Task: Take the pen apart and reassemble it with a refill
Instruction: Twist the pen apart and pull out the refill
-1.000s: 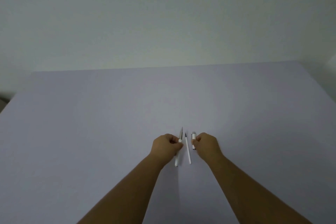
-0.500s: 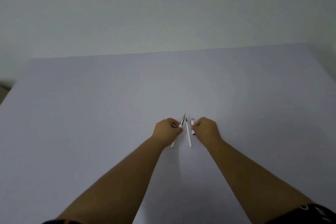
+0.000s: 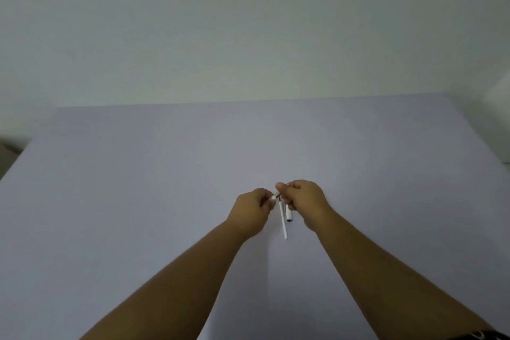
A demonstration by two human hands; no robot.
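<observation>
Both bare forearms reach up from the lower edge of the view and meet a little below the centre of a pale lilac counter (image 3: 138, 201), which stands against a plain off-white wall (image 3: 248, 22).

The left hand (image 3: 252, 211) is curled, its fingers (image 3: 266, 197) pressed together and pinching a small grey-white pen piece (image 3: 276, 196) that pokes out toward one o'clock from the knuckles. It may be the tip section of the pen, though the blur leaves that unsure.

The right hand (image 3: 305, 200) sits just beside the left, at its three o'clock side, thumb and forefinger pinched shut close to that same piece; whether they touch it or grip something of their own cannot be told. A short white cap-like part (image 3: 289, 214) with a dark end shows under the right hand's fingers, pointing toward six o'clock; it is unclear whether it is held or lying on the counter.

Between the two hands a slim white refill (image 3: 283, 222) runs from twelve toward six o'clock, its upper end dark and hidden near the fingertips, its lower end reaching below both hands. It looks to lie on the counter.

At the five o'clock corner of the view, a dark patterned sleeve edge (image 3: 488, 335) shows on the right arm.
</observation>
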